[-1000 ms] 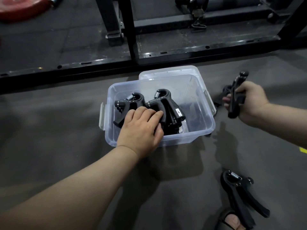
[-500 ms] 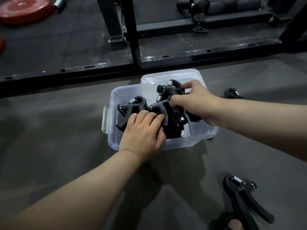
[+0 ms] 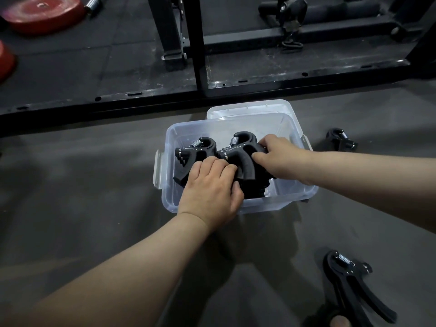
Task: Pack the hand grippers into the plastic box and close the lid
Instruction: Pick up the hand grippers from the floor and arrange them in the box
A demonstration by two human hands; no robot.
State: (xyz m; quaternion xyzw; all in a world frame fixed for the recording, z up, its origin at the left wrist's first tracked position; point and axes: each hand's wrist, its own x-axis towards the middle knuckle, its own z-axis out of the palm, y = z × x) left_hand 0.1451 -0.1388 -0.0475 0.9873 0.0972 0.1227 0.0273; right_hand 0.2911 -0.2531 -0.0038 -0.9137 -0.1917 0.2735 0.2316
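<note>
gripping hand grippers (image 3: 244, 165) in plastic box (image 3: 169, 187), left hand (image 3: 210, 187) and right hand (image 3: 277, 153) curl.

We look down on a smooth, matte grey floor (image 3: 70, 208) under dim light. Beyond it we see a black steel rack frame (image 3: 283, 79) lying low across the view, its square black upright post (image 3: 198, 43) rising out of frame. Behind lie dark speckled rubber floor tiles (image 3: 106, 67). At far left we make out a round red weight plate (image 3: 42, 13) beside a chrome bar end (image 3: 93, 2); at top right, a black padded roller (image 3: 342, 9).
</note>
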